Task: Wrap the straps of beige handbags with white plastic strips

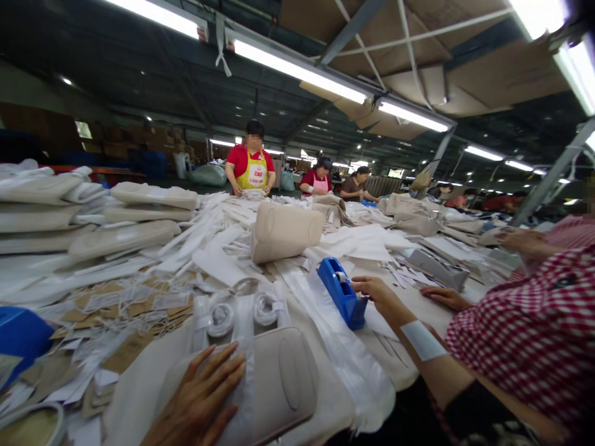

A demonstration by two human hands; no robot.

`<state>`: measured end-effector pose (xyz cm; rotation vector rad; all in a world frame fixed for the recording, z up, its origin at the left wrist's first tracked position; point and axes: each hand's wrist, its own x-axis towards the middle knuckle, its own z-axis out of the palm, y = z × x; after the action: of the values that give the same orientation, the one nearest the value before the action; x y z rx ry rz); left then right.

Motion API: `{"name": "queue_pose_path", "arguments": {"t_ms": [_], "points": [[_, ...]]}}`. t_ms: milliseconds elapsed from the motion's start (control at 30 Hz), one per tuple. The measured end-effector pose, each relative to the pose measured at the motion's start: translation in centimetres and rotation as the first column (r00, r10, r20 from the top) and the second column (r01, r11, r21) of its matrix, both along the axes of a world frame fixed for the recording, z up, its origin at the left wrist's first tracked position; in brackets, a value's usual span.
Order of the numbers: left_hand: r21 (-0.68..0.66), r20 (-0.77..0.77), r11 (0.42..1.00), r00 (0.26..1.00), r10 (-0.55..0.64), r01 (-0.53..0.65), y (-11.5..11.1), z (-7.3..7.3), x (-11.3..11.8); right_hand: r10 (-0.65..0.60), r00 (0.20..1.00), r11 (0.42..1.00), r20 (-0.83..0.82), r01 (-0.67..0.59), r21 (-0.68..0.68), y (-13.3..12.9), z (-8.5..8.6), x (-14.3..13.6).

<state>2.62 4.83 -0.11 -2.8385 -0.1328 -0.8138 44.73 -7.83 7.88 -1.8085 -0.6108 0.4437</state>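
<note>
My left hand (pixel 199 396) lies flat, fingers spread, on a beige felt-like folded piece (pixel 286 371) with a rounded corner and an oval outline. Under its fingertips runs a clear plastic strip (pixel 244 334). Two white coiled bundles (pixel 220 319) in plastic sit at the far edge of this piece. My right hand (pixel 374 291) reaches to a blue tape dispenser (pixel 341 294), its index finger at the dispenser's front end. The fingers look pinched on the tape there, though the thumb is hidden. A pale patch (pixel 423 341) is on my right forearm.
Brown tags (pixel 130 350) and another blue dispenser (pixel 21 341) lie at left, near a round tub (pixel 32 424). Folded beige pieces (pixel 41 210) are stacked behind. A beige bag-like piece (pixel 286 232) stands mid-table. A co-worker in a checked shirt (pixel 525 310) is close at right; others work beyond.
</note>
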Motion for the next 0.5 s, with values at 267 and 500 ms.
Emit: {"name": "queue_pose_path", "arguments": {"t_ms": [267, 500], "points": [[0.053, 0.007, 0.999, 1.0, -0.008, 0.008, 0.3, -0.3, 0.2, -0.11, 0.994, 0.987, 0.012, 0.108, 0.123, -5.1, -0.4, -1.7], [-0.003, 0.028, 1.0, 1.0, -0.01, 0.01, 0.0, 0.3, 0.6, -0.111, 0.994, 0.994, -0.014, 0.111, 0.01, -6.9, -5.9, -3.7]]}}
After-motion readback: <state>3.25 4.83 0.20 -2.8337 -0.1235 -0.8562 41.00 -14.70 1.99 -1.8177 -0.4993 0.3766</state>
